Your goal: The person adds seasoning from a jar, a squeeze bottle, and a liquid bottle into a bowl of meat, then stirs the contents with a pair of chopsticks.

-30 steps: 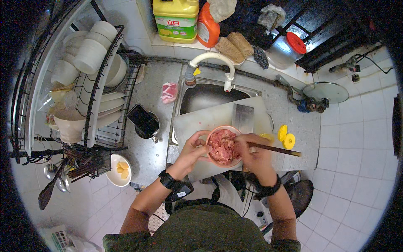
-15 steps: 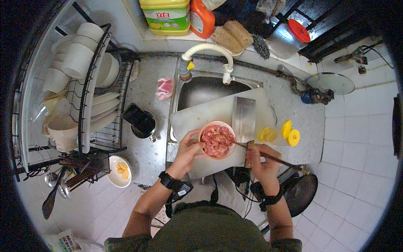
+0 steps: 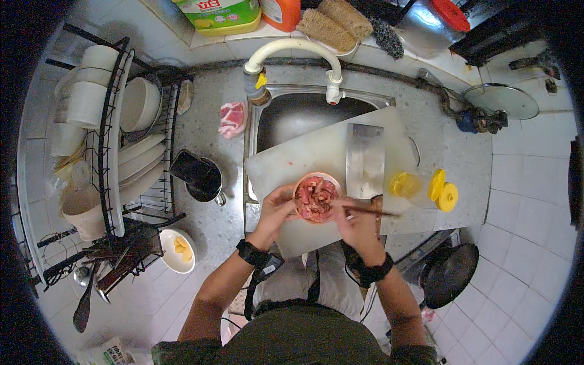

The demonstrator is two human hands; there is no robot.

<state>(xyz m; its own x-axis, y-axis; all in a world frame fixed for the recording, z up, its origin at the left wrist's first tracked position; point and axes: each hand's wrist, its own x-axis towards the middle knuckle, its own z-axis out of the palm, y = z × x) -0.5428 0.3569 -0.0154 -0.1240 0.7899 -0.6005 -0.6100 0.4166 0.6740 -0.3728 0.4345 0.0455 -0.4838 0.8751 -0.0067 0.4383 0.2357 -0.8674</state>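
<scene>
A small bowl point(image 3: 297, 210) with an orange-pink rim, filled with cut raw meat point(image 3: 314, 198), is held over the front of a white cutting board point(image 3: 292, 243). My left hand point(image 3: 277, 213) grips it from the left, thumb near the rim. Against its right rim is my right hand point(image 3: 354, 226), somewhat blurred, with brown chopsticks point(image 3: 380, 212) held in it and pointing right. A cleaver point(image 3: 365, 155) lies on the board behind my right hand, its handle partly hidden. Right of the blade stands a yellowish clear jar point(image 3: 404, 184) beside its yellow lid point(image 3: 448, 197).
Behind the board are a sink point(image 3: 292, 121) and a cream faucet point(image 3: 292, 45). Raw meat point(image 3: 232, 118) and a dark pot point(image 3: 210, 179) sit on the left counter. A dish rack point(image 3: 112, 146) stands far left, near a white bowl point(image 3: 190, 258). A wok point(image 3: 453, 275) is at right.
My right hand has moved left to the bowl's right rim. The chopsticks have swung out of the meat and now point right. My left hand still grips the bowl.
</scene>
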